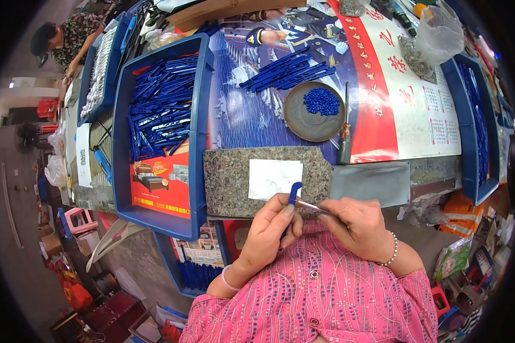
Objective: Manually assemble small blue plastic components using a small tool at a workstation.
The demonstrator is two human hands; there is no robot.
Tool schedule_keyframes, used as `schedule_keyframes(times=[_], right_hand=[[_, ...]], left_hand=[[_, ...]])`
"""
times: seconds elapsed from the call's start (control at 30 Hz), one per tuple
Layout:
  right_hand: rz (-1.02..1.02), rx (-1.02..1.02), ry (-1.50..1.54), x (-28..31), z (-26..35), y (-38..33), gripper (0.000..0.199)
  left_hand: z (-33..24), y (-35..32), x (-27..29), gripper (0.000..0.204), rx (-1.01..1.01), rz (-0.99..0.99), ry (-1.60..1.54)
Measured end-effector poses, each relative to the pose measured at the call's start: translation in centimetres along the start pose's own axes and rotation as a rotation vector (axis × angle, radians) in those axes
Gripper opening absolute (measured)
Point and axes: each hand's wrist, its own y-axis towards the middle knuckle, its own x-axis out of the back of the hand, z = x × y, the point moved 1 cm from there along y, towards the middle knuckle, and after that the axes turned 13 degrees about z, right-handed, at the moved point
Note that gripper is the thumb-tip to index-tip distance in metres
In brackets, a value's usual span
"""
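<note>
My left hand (270, 227) is closed around a slim blue plastic piece (294, 191) with a hooked, rounded end that sticks up past the thumb. A thin, silvery metal tool (308, 204) is pinched in my right hand (357, 224). Its tip meets the blue piece or lies right beside it; I cannot tell which. Both hands are just in front of a speckled stone slab (226, 183), which bears a white paper (263, 178). Beyond the slab stands a round dish (296, 121) with many small blue parts (321, 101). Left of it lies a pile of long blue pieces (289, 70).
A blue bin (199, 143) at the left holds many long blue pieces (160, 106). A screwdriver-like tool (344, 137) lies right of the dish, and another blue bin (469, 128) stands at the far right. A co-worker (77, 37) is at the far left.
</note>
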Motion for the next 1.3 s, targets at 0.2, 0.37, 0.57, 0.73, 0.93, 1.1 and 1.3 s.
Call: schedule_keyframes(times=[0.2, 0.37, 0.57, 0.73, 0.93, 1.1, 1.3], right_hand=[[0.006, -0.003, -0.005, 0.1, 0.0, -0.2, 0.021], [0.017, -0.002, -0.008, 0.1, 0.0, -0.3, 0.021], [0.001, -0.003, -0.017, -0.2, -0.2, -0.3, 0.02], [0.02, -0.016, -0.056, -0.8, -0.5, -0.4, 0.02], [0.243, -0.429, 0.963, -2.5, -2.0, -1.0, 0.017], [0.181, -0.337, 0.74, -3.1, -2.0, -0.9, 0.02], [0.096, -0.117, 0.074, -3.2, -1.3, -0.6, 0.017]], left_hand=[[0.2, 0.1, -0.2, 0.018, -0.01, -0.045, 0.151], [0.1, 0.1, -0.1, 0.019, -0.012, -0.026, 0.127], [0.4, 0.2, 0.0, 0.019, -0.036, -0.043, 0.199], [0.9, 0.1, -0.3, 0.019, -0.082, -0.106, 0.415], [1.1, 0.1, -0.5, 0.02, -0.128, -0.082, 0.301], [0.9, 0.3, -0.5, 0.021, -0.083, -0.079, 0.064], [0.9, 0.3, -0.6, 0.026, -0.085, -0.062, 0.013]])
